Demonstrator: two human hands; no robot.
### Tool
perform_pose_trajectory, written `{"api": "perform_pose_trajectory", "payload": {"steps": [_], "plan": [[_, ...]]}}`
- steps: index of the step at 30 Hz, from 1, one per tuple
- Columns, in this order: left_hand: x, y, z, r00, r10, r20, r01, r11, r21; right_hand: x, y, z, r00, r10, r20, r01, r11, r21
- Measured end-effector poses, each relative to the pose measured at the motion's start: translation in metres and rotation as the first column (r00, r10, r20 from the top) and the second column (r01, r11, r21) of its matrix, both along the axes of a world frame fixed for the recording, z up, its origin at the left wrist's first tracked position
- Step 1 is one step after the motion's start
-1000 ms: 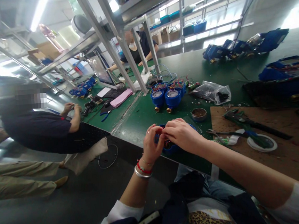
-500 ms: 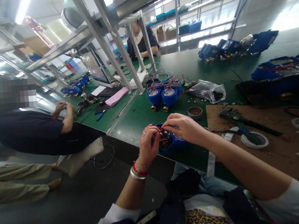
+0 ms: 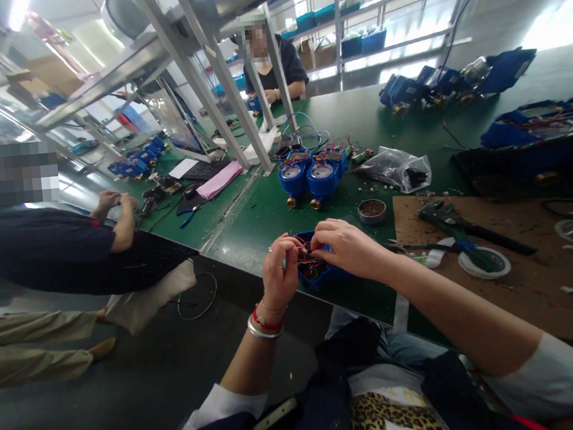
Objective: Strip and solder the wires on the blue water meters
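A blue water meter body (image 3: 322,273) lies at the near edge of the green bench (image 3: 266,217), with red wires (image 3: 306,253) sticking out of its open top. My left hand (image 3: 279,276) is closed at its left side, fingers pinched on the wires. My right hand (image 3: 352,246) comes in from the right, fingers curled over the meter's top and pinching the same wires. Both hands hide much of the meter.
Two more blue meters (image 3: 307,178) stand behind, beside a clear plastic bag (image 3: 398,172) and a small round tin (image 3: 372,211). A cardboard sheet (image 3: 511,255) with pliers (image 3: 463,226) lies right. One person (image 3: 43,243) sits left; another (image 3: 273,62) works behind the metal rack legs (image 3: 224,80).
The view has drifted slightly. My hands have stayed on the meter, with the fingers shifting a little on the wires and more of the open top now showing.
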State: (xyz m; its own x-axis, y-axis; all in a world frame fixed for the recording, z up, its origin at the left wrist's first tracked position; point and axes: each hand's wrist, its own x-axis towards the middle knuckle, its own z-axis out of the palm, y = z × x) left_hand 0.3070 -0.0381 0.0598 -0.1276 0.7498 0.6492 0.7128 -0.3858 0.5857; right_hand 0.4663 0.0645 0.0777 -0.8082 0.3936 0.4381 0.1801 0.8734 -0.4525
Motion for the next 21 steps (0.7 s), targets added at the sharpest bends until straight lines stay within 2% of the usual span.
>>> {"api": "perform_pose_trajectory", "payload": {"steps": [6, 10, 13, 17, 21], "plan": [[0.0, 0.0, -0.003, 0.999, 0.025, 0.036, -0.025, 1.0, 0.008, 0.008, -0.001, 0.0, 0.999, -0.011, 0.031, 0.011, 1.0, -0.004], [0.0, 0.001, -0.005, 0.998, 0.059, -0.033, -0.059, 0.998, 0.002, 0.023, 0.002, -0.015, 0.976, -0.202, -0.079, 0.195, 0.977, -0.085], [0.003, -0.002, 0.001, 0.99, 0.069, -0.121, -0.069, 0.998, 0.001, 0.027, 0.005, -0.033, 0.956, -0.281, -0.085, 0.262, 0.948, -0.183], [0.011, -0.025, 0.009, 0.965, 0.118, -0.233, -0.116, 0.993, 0.023, 0.024, 0.005, -0.043, 0.943, -0.329, -0.059, 0.301, 0.913, -0.275], [0.018, -0.066, -0.003, 0.932, 0.303, -0.197, -0.288, 0.952, 0.105, 0.022, 0.003, -0.038, 0.923, -0.379, -0.065, 0.338, 0.882, -0.329]]}}
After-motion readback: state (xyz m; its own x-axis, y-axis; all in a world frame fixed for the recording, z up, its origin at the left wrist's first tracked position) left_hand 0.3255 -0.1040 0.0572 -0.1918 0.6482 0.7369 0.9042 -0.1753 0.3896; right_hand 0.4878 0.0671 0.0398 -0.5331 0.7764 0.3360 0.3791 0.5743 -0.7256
